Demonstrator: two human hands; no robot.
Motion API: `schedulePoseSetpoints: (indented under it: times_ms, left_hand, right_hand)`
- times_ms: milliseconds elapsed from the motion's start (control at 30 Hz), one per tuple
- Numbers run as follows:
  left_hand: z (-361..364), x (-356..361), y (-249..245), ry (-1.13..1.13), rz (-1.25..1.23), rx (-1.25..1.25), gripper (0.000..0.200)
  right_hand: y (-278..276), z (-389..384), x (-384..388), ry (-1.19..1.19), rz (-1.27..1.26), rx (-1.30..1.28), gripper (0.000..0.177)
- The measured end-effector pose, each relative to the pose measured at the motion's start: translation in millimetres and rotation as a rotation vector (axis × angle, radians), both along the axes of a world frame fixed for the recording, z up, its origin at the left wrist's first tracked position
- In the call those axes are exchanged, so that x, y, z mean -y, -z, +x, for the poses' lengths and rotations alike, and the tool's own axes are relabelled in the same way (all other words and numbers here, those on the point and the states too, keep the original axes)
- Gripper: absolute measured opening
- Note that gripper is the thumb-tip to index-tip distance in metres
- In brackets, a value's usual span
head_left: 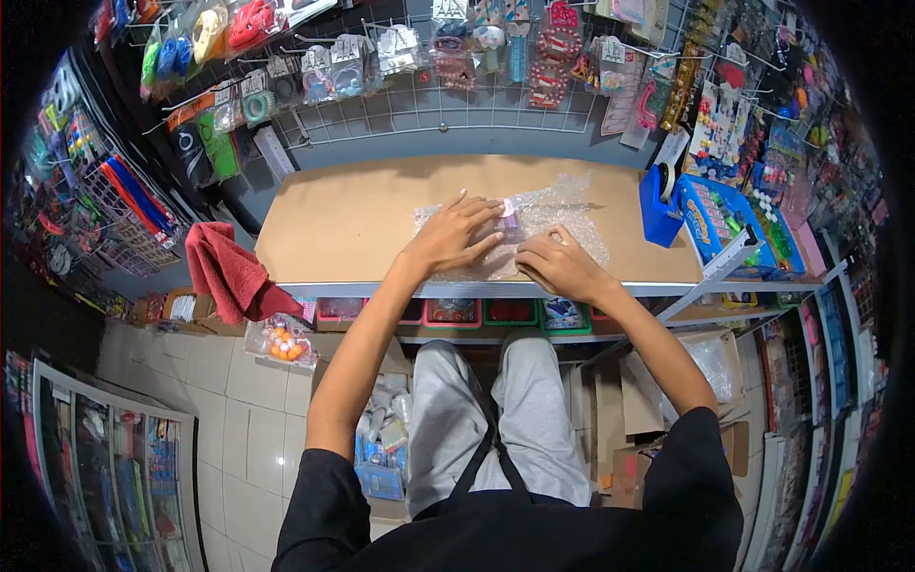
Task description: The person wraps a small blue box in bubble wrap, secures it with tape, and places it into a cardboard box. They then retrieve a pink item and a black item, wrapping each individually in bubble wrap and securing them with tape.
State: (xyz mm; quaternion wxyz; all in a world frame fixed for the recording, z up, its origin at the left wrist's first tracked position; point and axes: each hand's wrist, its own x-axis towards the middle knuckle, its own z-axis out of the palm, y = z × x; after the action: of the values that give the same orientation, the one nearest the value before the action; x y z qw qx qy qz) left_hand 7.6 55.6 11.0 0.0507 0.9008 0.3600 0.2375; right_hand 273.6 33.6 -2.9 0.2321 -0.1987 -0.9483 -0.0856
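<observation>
Black apron [496, 515] nearest lens. Left hand [456, 236] flat, fingers spread, unclenched, over small pink-white item [508, 214], possibly a box, on bubble wrap [562, 205] mid-surface [343, 219]. Right hand [562, 267] flat, released, at item's 4 o'clock. Tape dispenser [660, 205] at 3 o'clock.

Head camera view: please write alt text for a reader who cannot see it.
Two hands press bubble wrap on a brown table, the left hand flat by a small pink item, the right hand at the near edge. A red cloth hangs left; a blue tape dispenser stands right.
</observation>
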Motion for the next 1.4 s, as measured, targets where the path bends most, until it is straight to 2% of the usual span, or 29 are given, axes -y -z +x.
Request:
schedulePoseSetpoints:
  times_ms: [233, 400, 633, 733, 900, 1000, 1100, 1200, 1400]
  left_hand:
    - [-1, 3, -7, 0.007, 0.037, -0.013, 0.066]
    - [1, -5, -2, 0.027, 0.067, 0.025, 0.053]
    - [1, -15, 4, 0.071, 0.111, 0.111, 0.030]
    - [1, -16, 8, 0.040, 0.003, 0.175, 0.029]
    - [0, -17, 9, 0.075, -0.018, 0.218, 0.030]
    - [1, -20, 8, 0.073, -0.011, 0.241, 0.029]
    - [0, -23, 5, 0.056, -0.033, 0.212, 0.027]
    - [2, -30, -1, 0.069, -0.068, 0.162, 0.026]
    - [10, -31, -2, 0.042, -0.093, 0.152, 0.025]
  right_hand:
    - [-17, -12, -21, 0.099, -0.029, -0.064, 0.016]
    - [-24, -17, -37, 0.158, -0.141, -0.083, 0.017]
    - [-34, -8, -35, 0.156, -0.212, -0.061, 0.034]
    - [-30, -4, -47, 0.134, -0.155, -0.070, 0.037]
    - [-21, -10, -82, 0.006, -0.068, -0.109, 0.035]
    - [-35, -8, -86, 0.028, -0.445, 0.025, 0.034]
    - [-32, -10, -89, -0.022, -0.468, -0.038, 0.035]
    - [-37, -10, -91, 0.043, -0.522, -0.020, 0.039]
    - [-45, -14, -86, 0.153, -0.723, -0.091, 0.059]
